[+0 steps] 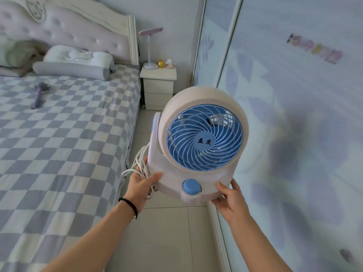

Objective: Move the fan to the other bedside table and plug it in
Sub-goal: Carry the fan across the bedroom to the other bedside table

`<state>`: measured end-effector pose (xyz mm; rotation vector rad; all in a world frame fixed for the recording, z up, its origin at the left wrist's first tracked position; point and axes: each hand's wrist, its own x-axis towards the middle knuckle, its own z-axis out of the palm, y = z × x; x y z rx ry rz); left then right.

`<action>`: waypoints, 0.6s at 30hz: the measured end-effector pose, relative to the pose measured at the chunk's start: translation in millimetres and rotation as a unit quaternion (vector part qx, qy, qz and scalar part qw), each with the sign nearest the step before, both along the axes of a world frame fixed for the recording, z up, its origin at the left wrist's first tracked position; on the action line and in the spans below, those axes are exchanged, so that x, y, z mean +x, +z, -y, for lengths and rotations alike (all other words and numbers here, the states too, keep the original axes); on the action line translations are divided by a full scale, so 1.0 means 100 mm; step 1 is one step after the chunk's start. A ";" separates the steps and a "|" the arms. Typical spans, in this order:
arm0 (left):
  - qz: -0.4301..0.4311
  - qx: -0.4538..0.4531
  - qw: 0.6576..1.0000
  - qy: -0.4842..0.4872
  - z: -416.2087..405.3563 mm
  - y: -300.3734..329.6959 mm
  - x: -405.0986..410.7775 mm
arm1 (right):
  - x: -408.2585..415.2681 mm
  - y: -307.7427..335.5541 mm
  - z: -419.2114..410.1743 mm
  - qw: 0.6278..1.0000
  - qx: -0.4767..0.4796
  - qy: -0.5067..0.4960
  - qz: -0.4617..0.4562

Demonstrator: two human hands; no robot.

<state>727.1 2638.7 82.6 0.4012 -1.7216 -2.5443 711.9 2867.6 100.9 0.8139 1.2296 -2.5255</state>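
Observation:
I hold a white desk fan (198, 107) with a blue grille and a blue knob in the air, over the floor strip between bed and wardrobe. My left hand (140, 184) grips the left side of its base and also holds the bundled white cord (140, 156). My right hand (229, 197) grips the right side of the base. A white bedside table (159, 89) stands farther ahead beside the headboard.
A pink desk lamp (149, 46), a gold ornament (161, 64) and a small figurine (170, 63) sit on the bedside table. The bed (64, 134) with its checked sheet fills the left. Sliding wardrobe doors (294, 114) line the right. Pale floor tiles (167, 232) run between.

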 end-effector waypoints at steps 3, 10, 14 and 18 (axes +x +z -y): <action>0.008 0.006 1.000 0.022 0.00 0.01 -0.31 | -0.40 0.01 0.00 1.000 -0.004 0.017 0.001; 0.010 0.012 0.999 0.047 0.24 0.03 -1.10 | -1.30 -0.01 0.26 0.998 -0.008 0.054 0.003; 0.009 0.019 0.999 0.047 0.49 -0.04 -1.68 | -1.86 -0.06 0.51 0.998 0.000 0.056 -0.003; 0.011 0.022 0.999 0.043 0.80 -0.03 -2.29 | -2.44 -0.07 0.86 0.999 -0.003 0.047 -0.004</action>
